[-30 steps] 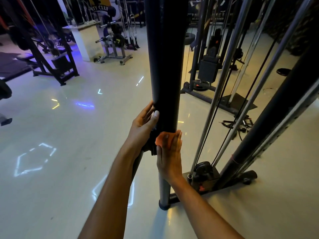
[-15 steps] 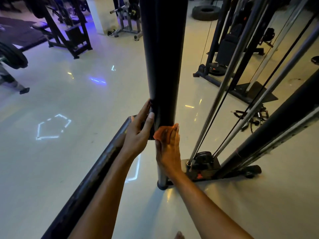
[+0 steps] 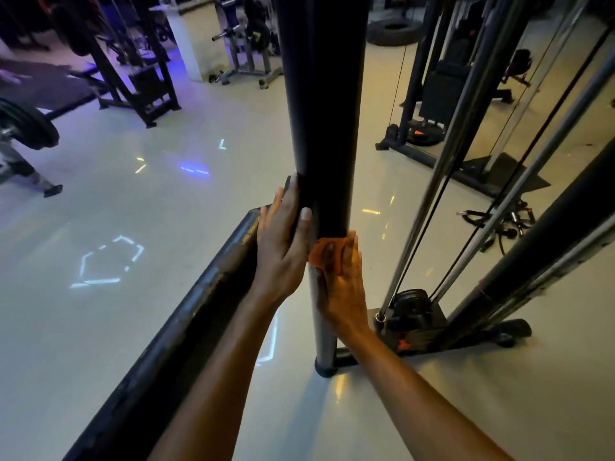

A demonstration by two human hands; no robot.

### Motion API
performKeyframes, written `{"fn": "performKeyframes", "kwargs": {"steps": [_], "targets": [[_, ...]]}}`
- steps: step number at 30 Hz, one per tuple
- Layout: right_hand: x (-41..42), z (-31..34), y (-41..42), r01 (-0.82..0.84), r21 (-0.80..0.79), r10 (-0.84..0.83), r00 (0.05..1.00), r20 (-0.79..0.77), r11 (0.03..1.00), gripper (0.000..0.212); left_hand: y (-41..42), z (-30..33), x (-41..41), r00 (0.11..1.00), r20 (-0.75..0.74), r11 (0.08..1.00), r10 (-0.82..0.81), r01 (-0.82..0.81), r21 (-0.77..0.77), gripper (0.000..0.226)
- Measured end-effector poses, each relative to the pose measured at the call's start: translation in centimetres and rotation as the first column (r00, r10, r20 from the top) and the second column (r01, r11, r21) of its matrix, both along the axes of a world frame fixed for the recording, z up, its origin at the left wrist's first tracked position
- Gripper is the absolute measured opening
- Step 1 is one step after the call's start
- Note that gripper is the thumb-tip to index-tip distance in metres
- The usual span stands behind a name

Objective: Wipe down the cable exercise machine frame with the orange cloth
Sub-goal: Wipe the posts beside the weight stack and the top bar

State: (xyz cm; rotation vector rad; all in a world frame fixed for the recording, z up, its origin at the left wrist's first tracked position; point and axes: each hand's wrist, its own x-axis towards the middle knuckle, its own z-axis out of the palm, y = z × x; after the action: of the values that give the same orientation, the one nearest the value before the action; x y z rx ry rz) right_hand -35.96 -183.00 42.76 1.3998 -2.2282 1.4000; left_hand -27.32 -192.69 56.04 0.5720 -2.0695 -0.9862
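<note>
Fingers of the right hand [image 3: 342,287] lie nearly straight, pressing the orange cloth [image 3: 324,252] flat against the upright post [image 3: 319,111] just below centre of frame; cloth is pinned, not bunched. Left hand [image 3: 283,247] sits touching the post's left side, fingers extended along it, thumb laid on the front face; it steadies rather than grips, as far as I can tell.

Cloth location: at the junction where the thick black sleeve meets the thinner grey tube [image 3: 324,327] running down to the floor foot.

Step judged: wiping the lower post. To do it well: keep the palm flat so the cloth stays spread, wrap it partway round the tube, work downward in overlapping strokes toward the foot, then treat the far face. Step-down in diameter probably traps dust; give the lip a full turn. Keep the left hand clear of the cloth's path.

Not resolved:
- most of the cloth, hidden under the right fingers;
- the post's far side;
- post top, cut off at upper edge;
- low black bar [image 3: 173,344] at lower left, function unclear;
- guide rods and cables [image 3: 466,168] at right, streaked with blur;
- dim lighting hides any grime.
</note>
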Motion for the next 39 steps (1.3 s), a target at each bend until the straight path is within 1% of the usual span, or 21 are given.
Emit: {"fn": "performKeyframes", "kwargs": {"steps": [3,5,6,9,11,12,15,16,18,19,20,21,23,25,27,29,31,33,35,37,39], "targets": [[-0.9,-0.1,-1.9,-0.007,-0.124,0.009,1.000,0.010,0.992,0.096,-0.5,-1.3,-0.7,0.998,-0.037,0.991,0.048,-0.052,-0.126,0.058],[-1.7,0.4,-3.4,0.007,-0.218,-0.014,0.999,-0.033,0.976,0.090,-0.7,-2.1,-1.4,0.995,-0.052,0.974,0.090,-0.099,-0.204,0.060],[-2.0,0.0,-3.9,0.006,-0.239,-0.020,0.998,-0.056,0.971,0.087,-0.8,-2.6,-1.7,0.992,-0.062,0.961,0.112,-0.124,-0.248,0.061],[-2.7,-4.9,-3.7,-0.007,-0.216,-0.029,0.987,-0.160,0.976,0.086,-0.8,-4.5,-2.8,0.978,-0.126,0.906,0.168,-0.203,-0.370,0.068],[-3.1,-8.8,-2.9,-0.035,-0.177,-0.007,0.972,-0.233,0.984,0.086,-1.2,-5.7,-3.6,0.963,-0.172,0.851,0.208,-0.265,-0.454,0.068],[-3.2,-10.0,-2.6,-0.059,-0.172,0.015,0.970,-0.244,0.983,0.085,-1.5,-6.2,-3.9,0.956,-0.193,0.822,0.219,-0.287,-0.492,0.067],[-3.3,-9.5,-3.0,-0.096,-0.255,0.028,0.966,-0.256,0.962,0.080,-2.5,-7.2,-4.1,0.949,-0.245,0.741,0.197,-0.308,-0.597,0.065],[-3.3,-8.4,-3.4,-0.095,-0.295,0.019,0.968,-0.252,0.951,0.076,-2.8,-7.8,-3.9,0.952,-0.256,0.697,0.169,-0.299,-0.651,0.063],[-3.7,-6.7,-4.3,-0.051,-0.369,-0.052,0.963,-0.265,0.928,0.070,-3.5,-9.1,-3.5,0.964,-0.246,0.547,0.099,-0.259,-0.796,0.060],[-3.8,-6.8,-4.5,-0.035,-0.399,-0.086,0.955,-0.282,0.916,0.069,-4.0,-9.6,-3.3,0.970,-0.232,0.459,0.070,-0.238,-0.856,0.059],[-3.7,-7.7,-4.7,-0.032,-0.415,-0.102,0.949,-0.297,0.909,0.068,-4.4,-9.9,-3.2,0.973,-0.227,0.395,0.041,-0.224,-0.891,0.056],[-3.6,-9.6,-4.7,-0.030,-0.406,-0.106,0.946,-0.307,0.914,0.068,-4.7,-10.1,-3.2,0.972,-0.233,0.367,0.021,-0.224,-0.903,0.054],[-3.3,-14.7,-4.5,-0.020,-0.339,-0.092,0.946,-0.312,0.940,0.068,-4.9,-10.3,-3.1,0.969,-0.249,0.367,0.004,-0.233,-0.901,0.054],[-3.2,-18.7,-4.2,-0.021,-0.311,-0.085,0.943,-0.323,0.950,0.070,-4.9,-10.5,-2.9,0.972,-0.235,0.376,0.004,-0.219,-0.901,0.059],[-3.3,-19.0,-4.5,-0.031,-0.326,-0.082,0.941,-0.328,0.945,0.071,-4.9,-10.9,-2.5,0.977,-0.209,0.380,0.031,-0.205,-0.902,0.063],[-2.9,-16.5,-5.0,-0.043,-0.385,-0.091,0.942,-0.324,0.922,0.072,-4.9,-11.1,-2.1,0.979,-0.197,0.375,0.055,-0.203,-0.904,0.068],[-2.8,-13.6,-5.6,-0.019,-0.441,-0.117,0.953,-0.279,0.897,0.071,-4.8,-11.4,-2.1,0.977,-0.200,0.384,0.078,-0.215,-0.898,0.071],[-2.8,-12.8,-6.1,0.007,-0.451,-0.133,0.960,-0.248,0.892,0.070,-4.9,-11.9,-2.0,0.973,-0.208,0.405,0.095,-0.229,-0.885,0.072],[-2.5,-14.7,-6.0,0.032,-0.428,-0.152,0.957,-0.249,0.903,0.074,-4.7,-12.6,-2.1,0.972,-0.208,0.426,0.112,-0.236,-0.874,0.072],[-1.9,-18.6,-5.5,0.046,-0.382,-0.168,0.942,-0.292,0.923,0.075,-4.5,-13.4,-2.1,0.969,-0.212,0.432,0.127,-0.246,-0.867,0.069],[-2.1,-22.4,-4.9,0.040,-0.321,-0.145,0.940,-0.310,0.946,0.074,-4.3,-14.2,-2.0,0.967,-0.208,0.426,0.149,-0.253,-0.869,0.068]]}}
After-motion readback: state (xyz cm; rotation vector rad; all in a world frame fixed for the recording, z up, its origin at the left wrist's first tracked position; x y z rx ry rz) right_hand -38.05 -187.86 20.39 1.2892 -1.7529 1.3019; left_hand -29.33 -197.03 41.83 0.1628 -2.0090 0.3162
